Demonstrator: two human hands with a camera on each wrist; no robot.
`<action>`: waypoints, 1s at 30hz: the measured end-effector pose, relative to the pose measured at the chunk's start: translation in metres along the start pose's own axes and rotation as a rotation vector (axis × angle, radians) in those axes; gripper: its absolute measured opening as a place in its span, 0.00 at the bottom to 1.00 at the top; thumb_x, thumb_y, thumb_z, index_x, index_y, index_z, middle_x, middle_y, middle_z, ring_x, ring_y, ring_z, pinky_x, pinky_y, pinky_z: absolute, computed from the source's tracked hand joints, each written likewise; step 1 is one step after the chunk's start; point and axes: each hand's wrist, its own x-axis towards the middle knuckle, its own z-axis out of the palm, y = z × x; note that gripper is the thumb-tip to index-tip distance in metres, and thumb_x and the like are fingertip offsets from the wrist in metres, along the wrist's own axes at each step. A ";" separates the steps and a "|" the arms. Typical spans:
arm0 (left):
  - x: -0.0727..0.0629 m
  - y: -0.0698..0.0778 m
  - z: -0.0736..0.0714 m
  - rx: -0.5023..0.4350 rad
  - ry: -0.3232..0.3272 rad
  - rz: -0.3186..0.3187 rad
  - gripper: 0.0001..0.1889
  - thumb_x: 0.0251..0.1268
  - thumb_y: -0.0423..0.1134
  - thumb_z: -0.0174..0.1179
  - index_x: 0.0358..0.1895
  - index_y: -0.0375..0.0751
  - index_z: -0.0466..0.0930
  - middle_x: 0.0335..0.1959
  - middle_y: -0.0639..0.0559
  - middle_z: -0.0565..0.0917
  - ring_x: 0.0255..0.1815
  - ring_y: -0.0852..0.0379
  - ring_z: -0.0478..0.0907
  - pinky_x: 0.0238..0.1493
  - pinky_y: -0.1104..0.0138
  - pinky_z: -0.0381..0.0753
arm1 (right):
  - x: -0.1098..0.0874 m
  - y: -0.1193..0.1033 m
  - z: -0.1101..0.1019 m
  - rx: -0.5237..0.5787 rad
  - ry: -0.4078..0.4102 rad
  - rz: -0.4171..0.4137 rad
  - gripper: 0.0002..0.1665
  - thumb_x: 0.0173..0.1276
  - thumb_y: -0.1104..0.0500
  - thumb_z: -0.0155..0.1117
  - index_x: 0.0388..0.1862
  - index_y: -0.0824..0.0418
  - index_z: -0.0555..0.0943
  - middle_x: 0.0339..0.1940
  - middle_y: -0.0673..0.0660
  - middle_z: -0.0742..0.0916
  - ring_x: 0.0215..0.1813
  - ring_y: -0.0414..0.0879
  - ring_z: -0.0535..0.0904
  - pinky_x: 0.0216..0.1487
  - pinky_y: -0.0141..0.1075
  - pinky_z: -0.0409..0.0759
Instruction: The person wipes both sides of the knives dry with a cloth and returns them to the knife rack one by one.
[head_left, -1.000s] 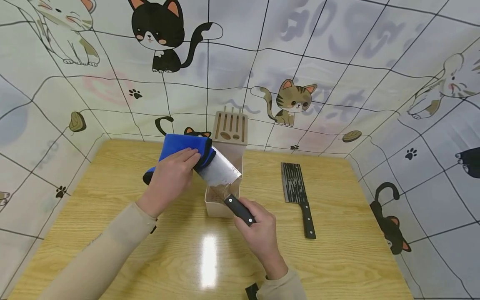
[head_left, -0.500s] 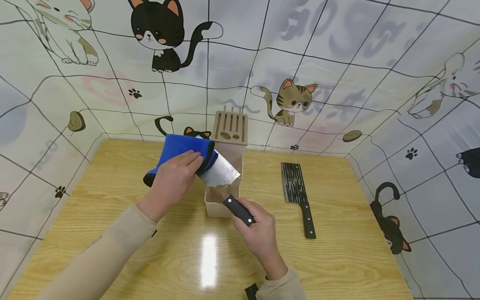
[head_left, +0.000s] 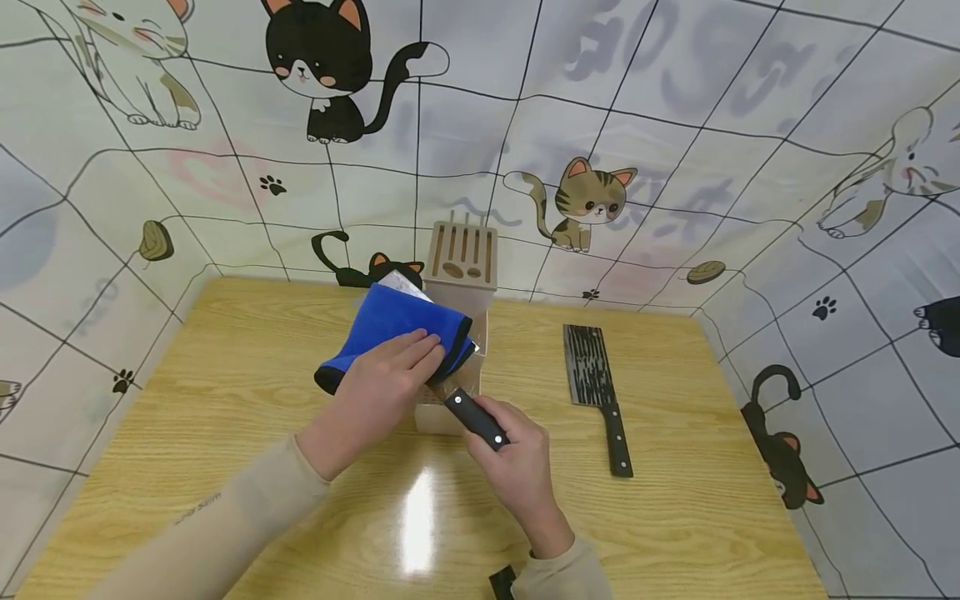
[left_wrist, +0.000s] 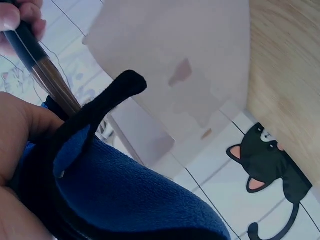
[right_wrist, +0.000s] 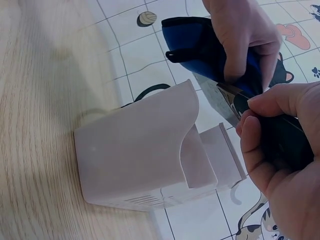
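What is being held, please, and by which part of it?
Right grip: knife, by its black handle. Left grip: blue cloth, near its black edge, over the blade.

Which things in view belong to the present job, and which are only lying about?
In the job:
black-edged blue cloth, in the left hand
black-handled metal cleaver, in the right hand

Apparently just there:
black-streaked cleaver with black handle, on the wooden table
beige slotted plastic holder, standing untouched

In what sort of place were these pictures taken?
Likely a kitchen-style corner, perhaps staged: a slotted utensil holder, a knife in the right hand and a cleaver lying on the wood-grained table.
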 end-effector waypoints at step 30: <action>0.004 -0.048 0.002 -0.006 -0.043 -0.158 0.17 0.60 0.20 0.63 0.52 0.29 0.86 0.53 0.38 0.88 0.57 0.41 0.86 0.62 0.52 0.83 | -0.004 -0.002 0.000 -0.034 -0.023 -0.056 0.21 0.56 0.71 0.73 0.51 0.66 0.88 0.43 0.60 0.92 0.42 0.51 0.90 0.40 0.33 0.87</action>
